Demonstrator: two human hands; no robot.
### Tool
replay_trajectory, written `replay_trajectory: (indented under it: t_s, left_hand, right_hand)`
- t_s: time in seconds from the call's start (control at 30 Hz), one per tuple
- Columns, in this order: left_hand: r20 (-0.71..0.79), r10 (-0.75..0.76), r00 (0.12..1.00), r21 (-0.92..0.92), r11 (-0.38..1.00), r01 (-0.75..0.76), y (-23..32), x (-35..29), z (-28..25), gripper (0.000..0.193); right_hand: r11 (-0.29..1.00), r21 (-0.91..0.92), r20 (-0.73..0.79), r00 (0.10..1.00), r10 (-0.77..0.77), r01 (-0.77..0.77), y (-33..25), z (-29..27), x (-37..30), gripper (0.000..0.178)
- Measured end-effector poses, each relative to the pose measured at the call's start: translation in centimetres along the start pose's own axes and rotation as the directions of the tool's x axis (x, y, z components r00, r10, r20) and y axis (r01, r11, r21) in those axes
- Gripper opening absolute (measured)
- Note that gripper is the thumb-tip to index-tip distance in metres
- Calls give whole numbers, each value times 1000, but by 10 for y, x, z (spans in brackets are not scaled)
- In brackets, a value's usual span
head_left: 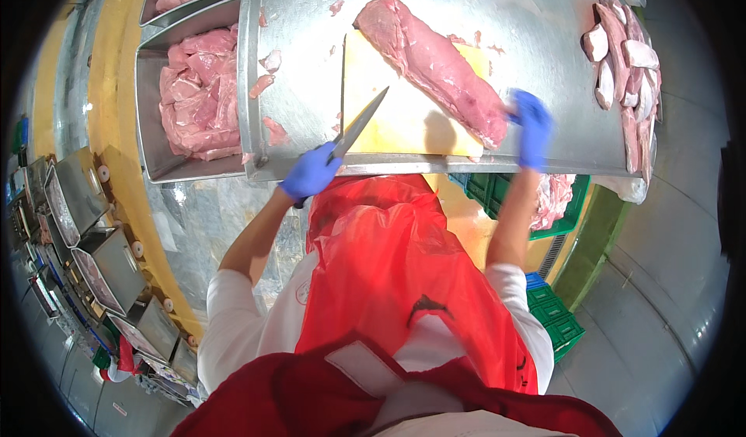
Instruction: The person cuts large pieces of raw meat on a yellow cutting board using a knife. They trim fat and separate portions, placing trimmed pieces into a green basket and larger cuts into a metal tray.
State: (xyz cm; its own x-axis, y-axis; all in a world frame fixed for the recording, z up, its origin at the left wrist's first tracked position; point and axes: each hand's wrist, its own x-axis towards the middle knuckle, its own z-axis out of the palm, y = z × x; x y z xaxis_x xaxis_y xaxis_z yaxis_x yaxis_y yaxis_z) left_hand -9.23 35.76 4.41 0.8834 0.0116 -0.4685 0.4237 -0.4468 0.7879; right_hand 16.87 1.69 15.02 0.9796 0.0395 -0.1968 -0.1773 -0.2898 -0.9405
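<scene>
Our left hand (311, 171), in a blue glove, has its grip clamped on a knife (360, 124) whose blade lies over the yellow cutting board (396, 114). Our right hand (532, 128) pinches the near end of the long pork loin (431, 64) lying across the board on the steel counter (536, 25).

Blue gloves on left hand (310, 173) and right hand (533, 128), red apron, white sleeves.
</scene>
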Motion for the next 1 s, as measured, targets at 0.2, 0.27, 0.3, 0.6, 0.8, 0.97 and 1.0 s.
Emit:
replay_trajectory:
  t_s: [0.2, 0.27, 0.3, 0.6, 0.8, 0.97, 1.0]
  left_hand:
    - [-168, -143, 975, -49, 989, 137, 0, -32, -33, 17]
    - [-179, -234, 956, -219, 957, 193, 11, -21, -29, 16]
    - [-205, -224, 953, -241, 955, 173, 24, -11, -27, 16]
    - [-191, 224, 956, 332, 931, -152, 169, 148, 59, 28]
    - [-131, 219, 967, 548, 829, -114, 192, 239, 102, 24]
    - [-77, 245, 967, 620, 771, -146, 101, 136, 107, 34]
    - [-76, 96, 992, 648, 761, -25, 97, 109, 104, 37]
  right_hand:
    - [175, -985, -174, -63, -983, -3, -41, -229, -71, 16]
    - [273, -959, -268, 74, -961, 75, 50, -287, -72, 13]
    - [409, -912, -390, 371, -843, -29, 126, -319, -80, 13]
    - [846, -476, 106, 971, -214, 239, 108, -37, 18, 108]
    - [446, -840, 342, 940, -5, 308, 103, 21, 54, 117]
    - [504, -817, 340, 940, 29, 280, 99, 5, 52, 114]
    - [501, -818, 344, 938, 32, 283, 99, 6, 54, 113]
